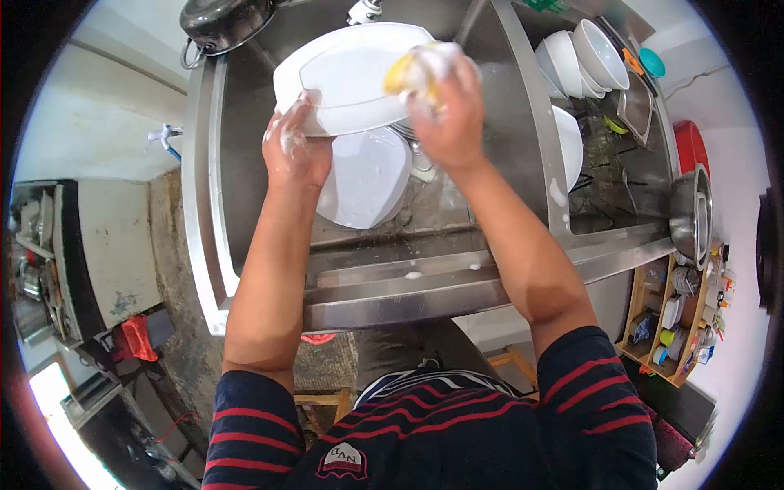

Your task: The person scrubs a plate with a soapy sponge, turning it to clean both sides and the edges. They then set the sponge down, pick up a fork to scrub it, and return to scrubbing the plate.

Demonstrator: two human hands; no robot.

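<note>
A white oval plate [359, 69] is tilted up over the steel sink, its left lower edge gripped by my left hand [296, 147]. Soap suds coat the fingers of that hand. My right hand [449, 118] is closed around a yellow sponge [400, 75] thick with white foam, at the plate's right end. Motion blurs this hand a little. Below, another white plate [363, 180] lies on the sink bottom, partly covered by the raised one. A shiny metal item under the raised plate is mostly hidden.
A dark pot [224, 24] stands at the sink's back left corner. In the right basin are stacked white bowls [600, 53], a white plate [566, 147] and a metal tray [635, 110]. A steel bowl [691, 216] leans at the right edge. Foam spots dot the sink's front ledge [392, 278].
</note>
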